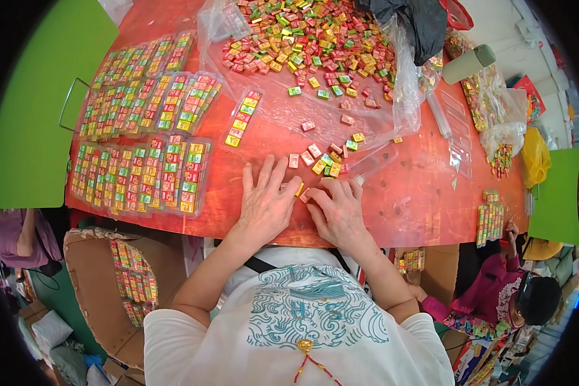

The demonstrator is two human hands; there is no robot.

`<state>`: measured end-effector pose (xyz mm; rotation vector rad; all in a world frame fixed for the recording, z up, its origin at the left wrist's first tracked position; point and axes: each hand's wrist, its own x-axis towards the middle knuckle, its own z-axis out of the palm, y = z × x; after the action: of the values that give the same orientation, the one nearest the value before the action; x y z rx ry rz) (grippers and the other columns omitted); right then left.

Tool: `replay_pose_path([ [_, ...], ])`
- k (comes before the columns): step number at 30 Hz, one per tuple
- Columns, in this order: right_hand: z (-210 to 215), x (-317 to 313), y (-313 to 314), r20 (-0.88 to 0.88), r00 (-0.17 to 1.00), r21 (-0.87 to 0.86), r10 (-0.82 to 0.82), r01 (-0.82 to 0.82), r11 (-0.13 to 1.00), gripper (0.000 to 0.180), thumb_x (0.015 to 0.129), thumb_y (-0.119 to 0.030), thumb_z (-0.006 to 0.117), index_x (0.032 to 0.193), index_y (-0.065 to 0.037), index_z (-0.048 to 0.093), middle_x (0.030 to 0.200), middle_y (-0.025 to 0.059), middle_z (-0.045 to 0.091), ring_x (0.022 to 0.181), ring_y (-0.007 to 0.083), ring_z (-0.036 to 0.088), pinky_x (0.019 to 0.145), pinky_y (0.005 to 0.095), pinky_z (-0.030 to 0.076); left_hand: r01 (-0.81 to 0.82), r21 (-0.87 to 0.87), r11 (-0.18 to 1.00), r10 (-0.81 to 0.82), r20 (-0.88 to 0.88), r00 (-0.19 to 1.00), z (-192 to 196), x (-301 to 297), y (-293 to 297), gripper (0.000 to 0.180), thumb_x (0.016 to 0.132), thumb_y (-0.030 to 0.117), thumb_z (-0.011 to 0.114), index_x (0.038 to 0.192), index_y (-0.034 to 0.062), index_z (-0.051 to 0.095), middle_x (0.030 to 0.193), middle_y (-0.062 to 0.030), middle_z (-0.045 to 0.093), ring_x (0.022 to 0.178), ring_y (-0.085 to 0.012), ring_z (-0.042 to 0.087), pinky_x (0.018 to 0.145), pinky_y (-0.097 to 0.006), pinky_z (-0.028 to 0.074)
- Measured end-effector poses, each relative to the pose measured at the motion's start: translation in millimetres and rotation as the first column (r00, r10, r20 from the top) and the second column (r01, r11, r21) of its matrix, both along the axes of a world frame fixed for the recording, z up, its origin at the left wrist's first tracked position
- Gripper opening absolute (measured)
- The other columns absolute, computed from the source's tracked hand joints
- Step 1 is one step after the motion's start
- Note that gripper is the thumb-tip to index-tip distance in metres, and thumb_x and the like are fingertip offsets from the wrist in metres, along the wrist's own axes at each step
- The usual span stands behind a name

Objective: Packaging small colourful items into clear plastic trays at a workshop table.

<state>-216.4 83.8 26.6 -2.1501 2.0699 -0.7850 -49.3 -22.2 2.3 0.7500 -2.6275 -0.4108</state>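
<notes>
My left hand [267, 201] rests palm down on the red table near its front edge, fingers stretched and apart. A small yellow box [300, 188] lies by its fingertips. Opposite it, my right hand [338, 212] is bent with the thumb and fingers apart, its fingertips at a small red-and-white box [305, 195]. No box is visibly clasped in either hand; what lies under the palms is hidden. Just beyond the hands is a loose group of small yellow, green and red boxes [329, 163]. A filled clear strip tray [243, 118] of such boxes lies farther left.
Rows of filled trays [141, 174] cover the table's left. A large heap of small boxes [315, 38] lies at the back on plastic sheeting [405, 96]. A green bottle [469, 63] and clear trays [455, 138] are at right. A person [495, 289] works at lower right; a cardboard box [96, 283] stands below left.
</notes>
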Motion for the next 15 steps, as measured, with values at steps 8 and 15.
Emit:
replay_pose_path([
  [8, -0.9, 0.7, -11.1, -0.068, 0.997, -0.071, 0.038, -0.043, 0.997, 0.026, 0.083, -0.013, 0.074, 0.108, -0.011, 0.069, 0.11, 0.0075, 0.06, 0.102, 0.0267, 0.057, 0.098, 0.0453, 0.036, -0.081, 0.007, 0.997, 0.081, -0.04, 0.996, -5.7, 4.4, 9.6, 0.038, 0.087, 0.021, 0.07, 0.121, 0.0064, 0.063, 0.146, -0.0226, 0.048, 0.14, -0.0433, 0.04, 0.109, -0.071, 0.025],
  [15, 0.9, -19.7, -27.0, -0.237, 0.956, -0.114, -0.171, 0.148, 0.982, 0.025, 0.082, -0.013, 0.074, 0.107, -0.012, 0.071, 0.109, 0.0059, 0.06, 0.103, 0.0239, 0.057, 0.099, 0.0438, 0.035, -0.039, -0.02, 0.999, 0.037, -0.11, 0.993, -2.1, -7.9, 10.9, 0.04, 0.087, 0.024, 0.071, 0.124, 0.0106, 0.067, 0.145, -0.0226, 0.047, 0.14, -0.0444, 0.04, 0.11, -0.071, 0.024],
])
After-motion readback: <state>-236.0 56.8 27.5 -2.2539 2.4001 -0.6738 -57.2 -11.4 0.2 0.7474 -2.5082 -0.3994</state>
